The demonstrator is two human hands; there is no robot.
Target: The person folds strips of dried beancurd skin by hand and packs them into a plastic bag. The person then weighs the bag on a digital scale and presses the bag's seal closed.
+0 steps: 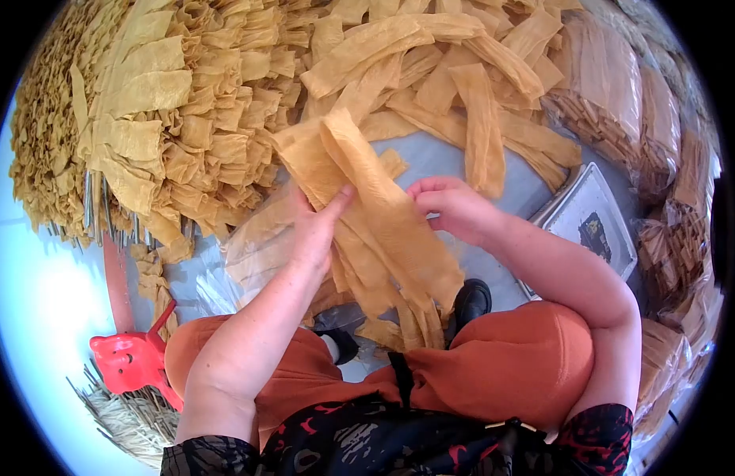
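Strips run eleven to five o'clock, pinched by left hand; right hand at edge, fingers curled, grip indeterminable; loose pile at one, tray at three.

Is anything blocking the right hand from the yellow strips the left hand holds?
Nothing visible is. The right hand is close by, maybe touching, the edge of the yellow strips in the left hand.

Your left hand has most fingers hidden behind the held sheets; whether your right hand pinches their edge, you cannot tell; below them, your trouser leg partly covers your right shoe; above them, the picture's edge crops the strip heap; right of them, the dark patch in the tray is too small to read.
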